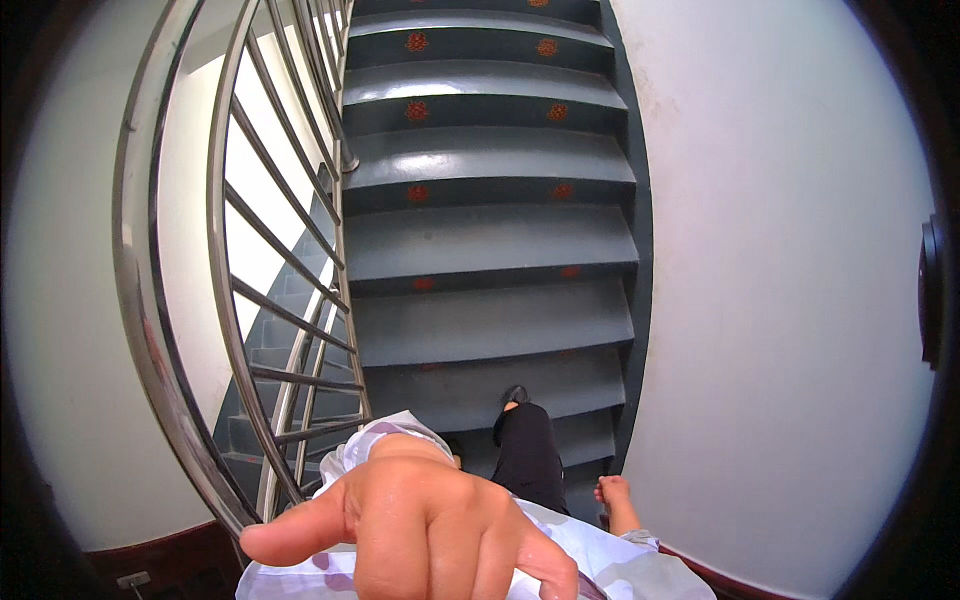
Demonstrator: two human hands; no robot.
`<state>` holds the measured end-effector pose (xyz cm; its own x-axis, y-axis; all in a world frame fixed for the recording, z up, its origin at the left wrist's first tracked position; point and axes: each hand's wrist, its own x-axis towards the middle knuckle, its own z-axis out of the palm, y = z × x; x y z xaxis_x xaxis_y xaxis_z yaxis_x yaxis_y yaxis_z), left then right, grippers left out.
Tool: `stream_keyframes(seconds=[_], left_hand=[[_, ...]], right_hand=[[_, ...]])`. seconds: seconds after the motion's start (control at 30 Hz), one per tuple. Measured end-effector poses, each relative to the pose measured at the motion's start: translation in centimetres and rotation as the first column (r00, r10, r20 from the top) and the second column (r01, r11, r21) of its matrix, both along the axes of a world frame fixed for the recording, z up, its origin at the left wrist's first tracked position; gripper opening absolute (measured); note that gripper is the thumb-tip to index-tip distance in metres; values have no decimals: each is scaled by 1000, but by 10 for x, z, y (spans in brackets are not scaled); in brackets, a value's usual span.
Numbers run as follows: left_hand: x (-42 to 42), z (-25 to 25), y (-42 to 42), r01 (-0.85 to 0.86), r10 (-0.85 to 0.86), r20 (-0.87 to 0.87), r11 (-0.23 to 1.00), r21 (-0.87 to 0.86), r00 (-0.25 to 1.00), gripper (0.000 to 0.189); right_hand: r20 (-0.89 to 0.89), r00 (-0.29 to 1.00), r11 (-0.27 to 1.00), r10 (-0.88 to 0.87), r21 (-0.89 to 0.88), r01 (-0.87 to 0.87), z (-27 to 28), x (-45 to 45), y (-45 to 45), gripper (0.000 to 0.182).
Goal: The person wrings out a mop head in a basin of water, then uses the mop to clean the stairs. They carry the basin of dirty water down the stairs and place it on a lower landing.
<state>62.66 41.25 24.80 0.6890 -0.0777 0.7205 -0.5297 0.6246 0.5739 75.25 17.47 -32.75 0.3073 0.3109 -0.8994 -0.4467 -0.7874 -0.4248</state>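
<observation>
My left hand (pixel 435 517) is raised close to the camera, its back towards me and its thumb stretched to the left. Its fingers bend downwards and the bottom edge cuts off several fingertips; nothing shows in its grip. A pale patterned sleeve (pixel 352 450) covers that wrist. Lower down on the right, near the wall, hangs my right hand (pixel 615 491), small, with its fingers curled and no object visible in it. Ahead rises a flight of grey stairs (pixel 491 236). My leg in black trousers (pixel 529 457) ends in a dark shoe (pixel 516 394) on one tread.
A stainless-steel handrail (pixel 135 247) with metal bars (pixel 281 206) borders the stairs on the left. Beyond it lies another flight (pixel 281 337). A white wall (pixel 772 262) bounds the right side, with a dark object (pixel 930 292) at its far edge. Red flower motifs (pixel 416 111) mark the risers.
</observation>
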Motion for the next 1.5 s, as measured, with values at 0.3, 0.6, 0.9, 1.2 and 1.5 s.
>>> stream_keyframes(seconds=[0.3,0.6,0.9,1.2,1.5], left_hand=[[42,67,68,-200,201,-31,979,42,979,63],[109,192,138,-258,262,-1,953,157,965,62],[73,234,172,-685,689,-34,724,83,724,59],[35,169,220,-804,492,-749,151,575,-444,21],[108,137,289,-840,225,-946,443,314,-235,15]], right_hand=[[-54,992,989,111,-92,-116,47,80,56,21],[310,925,903,219,294,-313,158,203,314,13],[338,773,513,537,597,-617,333,124,421,12],[-150,958,923,243,339,-181,473,193,402,20],[-7,911,396,412,902,-173,660,168,509,24]])
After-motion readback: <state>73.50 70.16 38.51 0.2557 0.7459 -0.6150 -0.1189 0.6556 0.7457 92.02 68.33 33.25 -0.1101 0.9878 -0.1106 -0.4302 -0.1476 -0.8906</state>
